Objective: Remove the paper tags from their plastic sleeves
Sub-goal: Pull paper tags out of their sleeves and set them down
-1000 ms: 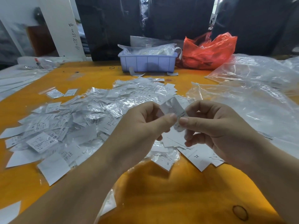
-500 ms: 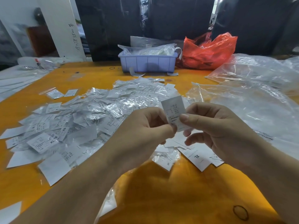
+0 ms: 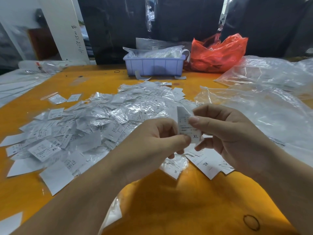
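A white paper tag (image 3: 186, 126) marked XL stands upright between my two hands above the orange table (image 3: 169, 200). My right hand (image 3: 227, 138) pinches its upper part with thumb and fingers. My left hand (image 3: 152, 145) pinches the lower edge, where a bit of clear plastic sleeve (image 3: 197, 141) shows. A wide heap of sleeved tags (image 3: 94, 122) covers the table to the left and behind. Several bare tags (image 3: 208, 164) lie flat under my right hand.
A lilac plastic bin (image 3: 154, 67) holding plastic bags stands at the table's far edge, with a red plastic bag (image 3: 218, 53) to its right. Large clear plastic bags (image 3: 264, 102) spread over the right side. A white post (image 3: 67, 29) rises at the back left.
The tag has slid upward and out of the sleeve between my fingers; its XL print now shows. Both hands have stayed in place.
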